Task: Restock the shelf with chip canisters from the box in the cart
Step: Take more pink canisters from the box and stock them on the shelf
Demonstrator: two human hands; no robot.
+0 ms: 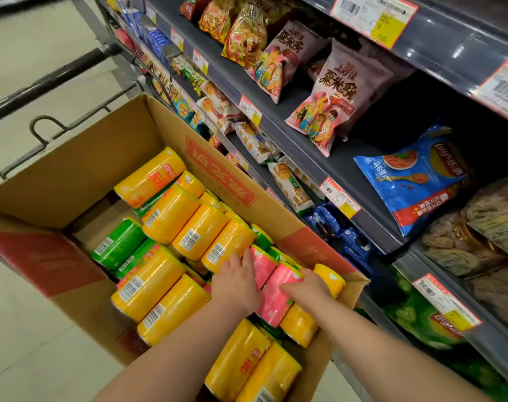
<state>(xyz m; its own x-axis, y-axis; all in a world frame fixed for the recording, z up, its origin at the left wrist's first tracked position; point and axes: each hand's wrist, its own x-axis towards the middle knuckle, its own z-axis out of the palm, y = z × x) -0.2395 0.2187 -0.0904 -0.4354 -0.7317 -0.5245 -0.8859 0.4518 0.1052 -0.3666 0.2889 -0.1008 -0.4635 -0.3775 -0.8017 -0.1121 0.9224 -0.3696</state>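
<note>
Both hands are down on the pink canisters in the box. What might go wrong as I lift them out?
1. The canisters lie in a loose pile. Lifting the pink canister that the right hand grips may send the yellow canister beside it, at the rim of the box, rolling out.
2. The left hand seems only to rest on the other pink canister; lifted that way, it might slip.

One box [72, 175] (maybe twenty canisters [171, 213])
</note>
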